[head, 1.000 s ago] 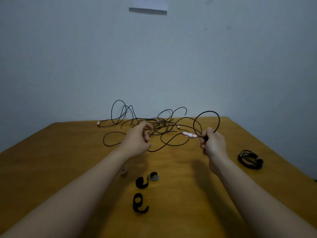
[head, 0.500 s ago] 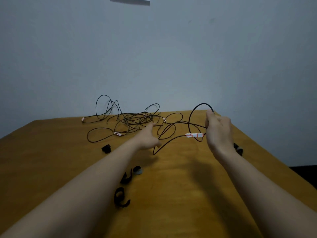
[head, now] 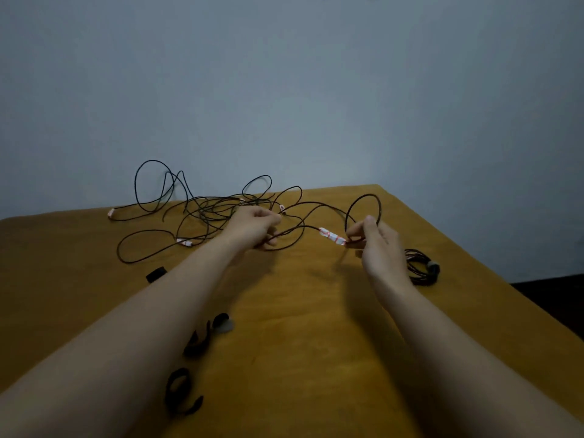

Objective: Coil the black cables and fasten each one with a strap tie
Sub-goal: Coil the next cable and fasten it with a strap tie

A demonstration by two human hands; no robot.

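A tangle of loose black cables (head: 202, 213) lies at the far side of the wooden table (head: 300, 327). My right hand (head: 377, 245) pinches one cable beside its white-and-red taped end (head: 331, 237), with a single loop (head: 363, 210) standing above the fingers. My left hand (head: 256, 227) grips the same cable further along, near the tangle. A coiled, tied cable (head: 422, 270) rests to the right of my right wrist. Black strap ties lie near me: one (head: 180, 392) at the front, one (head: 199, 341) behind it, one (head: 156, 274) at the left.
A small grey-tipped strap (head: 222, 324) lies beside the middle tie. A grey wall rises behind the table's far edge. The table's right edge drops off to dark floor at the right.
My left hand went from open fingers to a grip on the cable. My right hand lowered a little, still holding the loop by the taped end. The camera view shifted.
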